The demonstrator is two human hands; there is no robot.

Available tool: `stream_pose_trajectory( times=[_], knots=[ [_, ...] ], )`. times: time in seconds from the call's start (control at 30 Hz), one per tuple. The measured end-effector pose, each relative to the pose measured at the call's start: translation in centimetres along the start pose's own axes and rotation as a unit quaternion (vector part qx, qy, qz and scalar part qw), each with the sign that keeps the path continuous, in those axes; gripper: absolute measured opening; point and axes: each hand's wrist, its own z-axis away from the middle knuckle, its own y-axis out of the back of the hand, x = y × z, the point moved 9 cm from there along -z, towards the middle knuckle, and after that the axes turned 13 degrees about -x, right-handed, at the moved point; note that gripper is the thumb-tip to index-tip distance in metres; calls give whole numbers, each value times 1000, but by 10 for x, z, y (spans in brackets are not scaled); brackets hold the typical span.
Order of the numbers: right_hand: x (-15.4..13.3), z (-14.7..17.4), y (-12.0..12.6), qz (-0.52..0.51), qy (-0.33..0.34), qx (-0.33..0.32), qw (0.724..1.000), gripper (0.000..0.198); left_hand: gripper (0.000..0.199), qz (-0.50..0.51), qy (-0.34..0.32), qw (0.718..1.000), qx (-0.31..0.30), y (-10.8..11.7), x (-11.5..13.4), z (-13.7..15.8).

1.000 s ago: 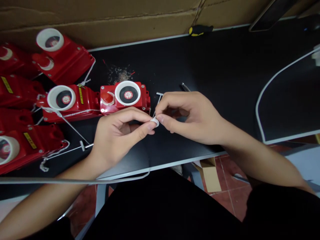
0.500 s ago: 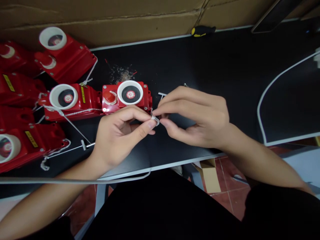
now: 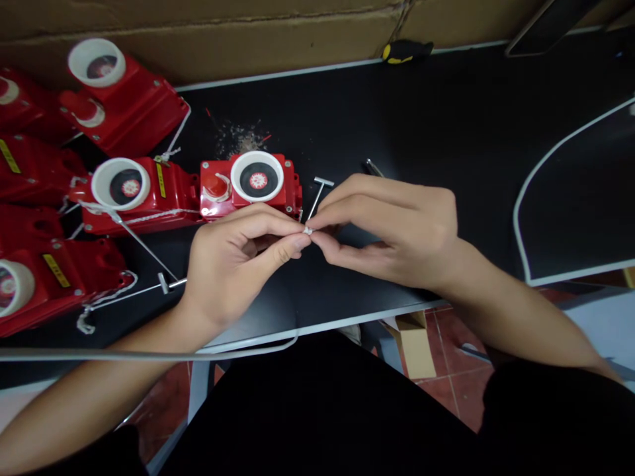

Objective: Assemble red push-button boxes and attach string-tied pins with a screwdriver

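Between the fingertips of both hands is a small knotted bit of white cord (image 3: 308, 231). My left hand (image 3: 238, 264) pinches it from the left with thumb and forefinger. From the right, my right hand (image 3: 387, 231) pinches the same cord, thumb and forefinger touching it. A small metal T-shaped rod (image 3: 317, 196) slants up just beyond the fingertips; whether the cord is tied to it is hidden. Behind my left hand sits a red box (image 3: 218, 206) with a red knob and a round white-rimmed window (image 3: 258, 178).
More red boxes (image 3: 124, 125) with cords and T-shaped rods (image 3: 163, 283) crowd the left. Crumbs and red scraps (image 3: 243, 140) lie behind the middle box. A yellow-black screwdriver (image 3: 407, 51) lies by the cardboard (image 3: 248, 46). A grey cable (image 3: 149, 357) crosses the front edge.
My right fingertips have closed in on the cord and now meet my left ones. The cord's loop has shrunk to a small knot between them, and more of the T-shaped rod shows.
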Motion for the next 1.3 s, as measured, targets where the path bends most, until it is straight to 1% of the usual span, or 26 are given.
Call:
stream_pose_trajectory(
  times=[0.07, 0.13, 0.17, 0.23, 0.27, 0.3, 0.37, 0.43, 0.47, 0.5, 0.6, 0.7, 0.73, 0.83, 0.87, 0.93, 1.0, 1.03, 1.1, 1.23, 1.3],
  knots=[
    [-3, 0, -1, 27, 2, 0, 1000, 11, 7, -48, -1, 999, 7, 3, 4, 1],
    [-2, -1, -2, 17, -17, -5, 1000, 14, 9, -93, -12, 996, 12, 5, 10, 2],
    [0, -2, -2, -7, -34, -8, 999, 14, 10, -111, -20, 994, 12, 5, 13, 2],
    [9, -2, -4, -98, -80, -10, 992, 12, 11, -137, -36, 990, 12, 5, 17, 2],
    [16, -2, -8, -161, -111, -14, 981, 10, 12, -146, -42, 988, 11, 5, 18, 2],
    [24, -1, -13, -230, -143, -23, 962, 8, 14, -150, -46, 988, 11, 5, 18, 1],
    [37, 0, -28, -358, -197, -51, 911, 7, 13, -145, -59, 988, 11, 5, 17, 0],
    [43, 2, -42, -452, -224, -81, 859, 7, 6, -120, -69, 990, 14, 6, 15, -1],
    [45, 2, -47, -486, -228, -93, 839, 7, 2, -103, -66, 992, 15, 7, 13, -2],
    [46, 1, -51, -511, -230, -104, 822, 8, 3, -85, -55, 995, 14, 7, 10, -2],
    [47, 2, -60, -559, -235, -125, 785, 13, 8, -52, -32, 998, 8, 7, 4, -4],
    [45, 2, -63, -594, -237, -124, 759, 23, 6, -72, -63, 995, 16, 8, 8, -1],
    [44, 3, -63, -603, -238, -120, 751, 27, 9, -82, -78, 993, 20, 8, 10, 0],
    [43, 3, -63, -617, -243, -108, 741, 33, 23, -108, -111, 988, 16, 8, 13, 3],
    [44, 4, -63, -618, -245, -105, 740, 34, 24, -118, -123, 985, 12, 8, 15, 3],
    [44, 4, -63, -619, -246, -99, 739, 35, 16, -137, -139, 981, 5, 7, 20, 2],
    [44, 4, -63, -619, -247, -95, 739, 36, 8, -141, -133, 981, -1, 7, 23, 0],
    [45, 4, -63, -619, -247, -94, 740, 35, 8, -135, -126, 983, -5, 7, 23, -2],
    [46, 5, -63, -617, -249, -95, 741, 34, 8, -119, -114, 986, -5, 7, 24, -3],
    [45, 5, -64, -608, -250, -116, 745, 29, 15, -120, -133, 984, 11, 6, 29, 1],
    [43, 5, -63, -596, -246, -129, 753, 24, 14, -116, -137, 984, 19, 6, 28, 3]
  ],
)
